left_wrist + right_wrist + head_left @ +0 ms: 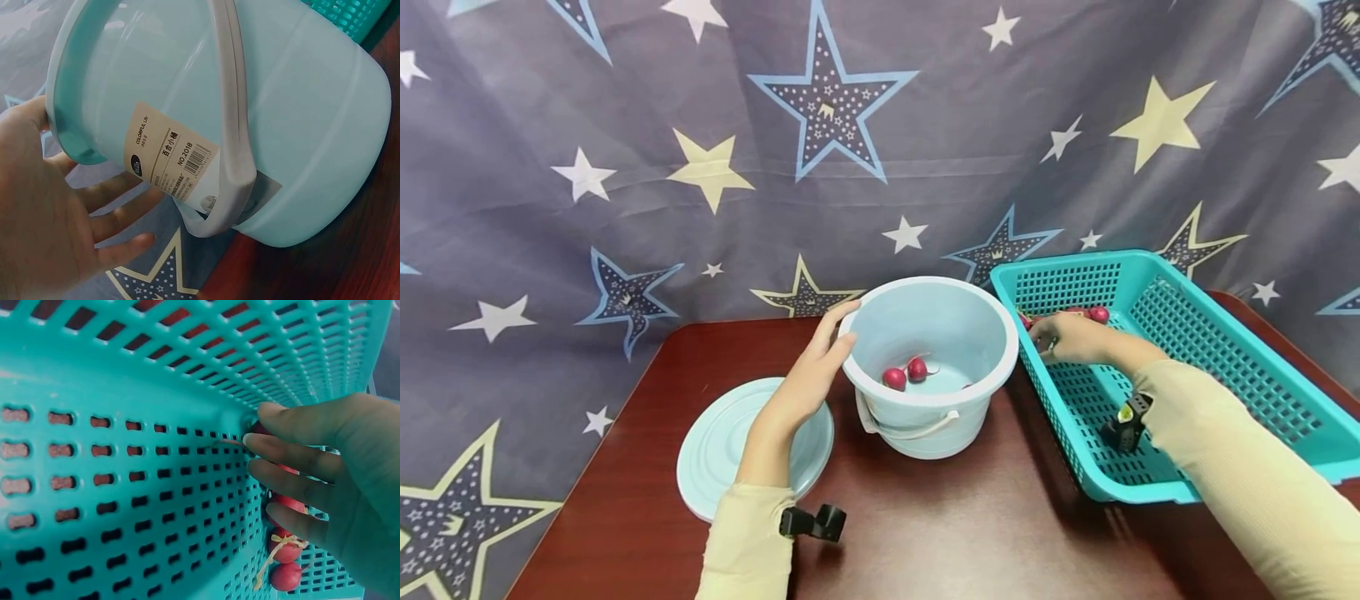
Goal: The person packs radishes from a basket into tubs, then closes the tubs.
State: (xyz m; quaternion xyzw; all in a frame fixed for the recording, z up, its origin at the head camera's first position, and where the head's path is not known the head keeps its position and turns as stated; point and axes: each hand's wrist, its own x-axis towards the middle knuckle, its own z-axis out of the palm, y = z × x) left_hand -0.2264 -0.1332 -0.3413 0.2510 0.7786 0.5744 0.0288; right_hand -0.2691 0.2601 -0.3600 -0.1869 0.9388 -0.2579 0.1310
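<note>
A pale blue bucket [936, 417] stands upright on the table with a few red radishes [917, 369] at its bottom. My left hand [811, 371] holds the bucket's left rim, thumb over the edge and fingers along the outside. In the left wrist view, the bucket's grey handle [234, 112] hangs down across a paper label [169, 156]. My right hand [1078, 339] reaches into the turquoise basket [1060, 425]. There its thumb and forefinger pinch a radish [259, 428] by the basket wall, mostly hidden by the fingers. More radishes [285, 576] lie beside and beneath the other fingers.
A round pale blue lid [715, 450] lies on the brown table [925, 525], left of the bucket and partly behind the left forearm. The basket's perforated side stands close to the bucket's right. A grey curtain with stars [880, 208] hangs behind the table.
</note>
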